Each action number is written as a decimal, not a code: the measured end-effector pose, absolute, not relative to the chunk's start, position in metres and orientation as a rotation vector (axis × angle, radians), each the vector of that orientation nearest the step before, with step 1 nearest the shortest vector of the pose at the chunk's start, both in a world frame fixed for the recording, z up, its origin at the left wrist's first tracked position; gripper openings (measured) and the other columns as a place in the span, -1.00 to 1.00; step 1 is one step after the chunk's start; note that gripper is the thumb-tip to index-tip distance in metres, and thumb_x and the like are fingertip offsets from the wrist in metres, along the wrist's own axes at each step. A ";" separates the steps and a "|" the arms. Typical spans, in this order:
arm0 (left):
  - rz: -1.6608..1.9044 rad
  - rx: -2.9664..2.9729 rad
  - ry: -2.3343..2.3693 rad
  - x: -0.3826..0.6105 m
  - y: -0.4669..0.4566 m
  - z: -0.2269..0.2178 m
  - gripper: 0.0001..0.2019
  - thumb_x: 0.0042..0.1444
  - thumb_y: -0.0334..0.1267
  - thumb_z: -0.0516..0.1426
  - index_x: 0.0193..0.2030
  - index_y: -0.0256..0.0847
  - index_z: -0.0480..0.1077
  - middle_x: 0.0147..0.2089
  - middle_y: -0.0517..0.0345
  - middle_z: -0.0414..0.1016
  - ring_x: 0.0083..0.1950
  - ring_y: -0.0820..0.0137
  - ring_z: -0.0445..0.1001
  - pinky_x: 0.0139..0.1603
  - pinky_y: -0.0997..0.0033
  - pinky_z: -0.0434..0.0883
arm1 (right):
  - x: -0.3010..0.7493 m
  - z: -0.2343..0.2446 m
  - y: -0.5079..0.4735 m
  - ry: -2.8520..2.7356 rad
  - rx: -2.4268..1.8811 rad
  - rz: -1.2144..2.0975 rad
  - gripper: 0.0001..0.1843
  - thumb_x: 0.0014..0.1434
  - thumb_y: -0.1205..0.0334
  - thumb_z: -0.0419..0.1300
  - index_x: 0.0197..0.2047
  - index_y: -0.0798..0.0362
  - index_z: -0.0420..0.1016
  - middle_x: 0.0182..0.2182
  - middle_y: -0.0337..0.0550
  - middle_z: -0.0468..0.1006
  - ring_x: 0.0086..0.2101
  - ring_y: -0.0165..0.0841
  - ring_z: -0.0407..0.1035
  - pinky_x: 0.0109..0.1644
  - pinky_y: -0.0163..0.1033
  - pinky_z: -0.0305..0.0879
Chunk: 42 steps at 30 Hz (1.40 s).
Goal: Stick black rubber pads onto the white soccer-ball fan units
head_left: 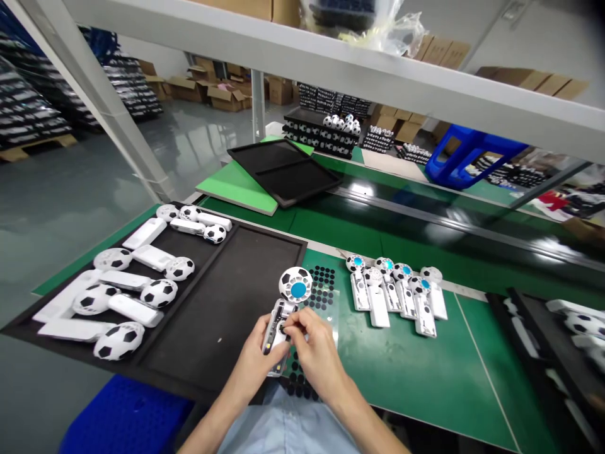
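A handheld fan with a football-patterned head point(295, 284) and a blue disc at its centre is in front of me. My left hand point(261, 353) is wrapped round its white handle, whose inner side faces up and shows dark and yellowish parts. The fingertips of my right hand point(314, 343) are pinched together at the middle of that handle, by a small round part. Whatever lies between them is too small to make out. Under the fan, partly covered by my hands, is a clear sheet of black round stickers point(323, 277).
On the left, a black divided tray point(222, 290) holds several football fans point(158, 292). More fans point(378, 302) lie in a row on the green table point(397, 372). Another tray point(543, 315) stands at the right edge. Behind are an empty black tray point(288, 167) and a blue stool point(466, 157).
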State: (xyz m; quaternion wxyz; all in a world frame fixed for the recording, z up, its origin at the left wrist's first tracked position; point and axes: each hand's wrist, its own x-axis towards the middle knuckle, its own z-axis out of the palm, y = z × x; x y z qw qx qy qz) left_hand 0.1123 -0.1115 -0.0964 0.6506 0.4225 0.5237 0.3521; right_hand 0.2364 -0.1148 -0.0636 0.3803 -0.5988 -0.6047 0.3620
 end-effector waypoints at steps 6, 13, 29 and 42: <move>0.809 1.029 1.210 0.110 -0.111 -0.102 -0.64 -0.12 -0.22 0.11 -0.12 -0.19 0.24 -0.31 0.20 0.45 -0.33 0.31 0.45 -0.33 0.37 0.40 | 0.230 -0.063 -0.116 -1.545 -1.582 0.876 -0.82 0.10 0.45 0.04 -0.45 0.04 0.39 -0.46 -0.27 0.38 -0.43 -0.44 0.29 -0.34 -0.36 0.17; 0.791 1.061 1.194 0.108 -0.111 -0.110 -0.62 -0.11 -0.20 0.12 -0.10 -0.18 0.22 -0.29 0.19 0.46 -0.31 0.30 0.45 -0.34 0.39 0.39 | 0.230 -0.061 -0.115 -1.571 -1.598 0.887 -0.82 0.12 0.46 0.06 -0.44 0.05 0.38 -0.45 -0.29 0.38 -0.42 -0.45 0.30 -0.34 -0.38 0.16; 0.910 0.972 1.172 0.114 -0.113 -0.101 -0.62 0.05 -0.06 0.08 -0.04 -0.23 0.24 -0.01 0.02 0.43 0.04 0.19 0.39 0.02 0.32 0.33 | 0.223 -0.082 -0.135 -1.541 -1.406 0.669 -0.58 0.19 0.49 -0.11 -0.08 -0.04 0.46 -0.20 -0.08 0.31 -0.25 -0.37 0.33 -0.21 -0.28 0.32; 1.017 0.720 1.199 0.123 -0.112 -0.089 -0.58 0.01 0.02 0.12 -0.09 -0.24 0.36 -0.11 0.01 0.51 -0.10 0.19 0.48 -0.18 0.39 0.43 | 0.206 -0.096 -0.154 -1.442 -1.435 0.934 -0.49 0.28 0.32 -0.13 0.28 -0.17 0.05 0.31 -0.23 -0.17 0.26 -0.19 -0.15 0.27 0.03 -0.03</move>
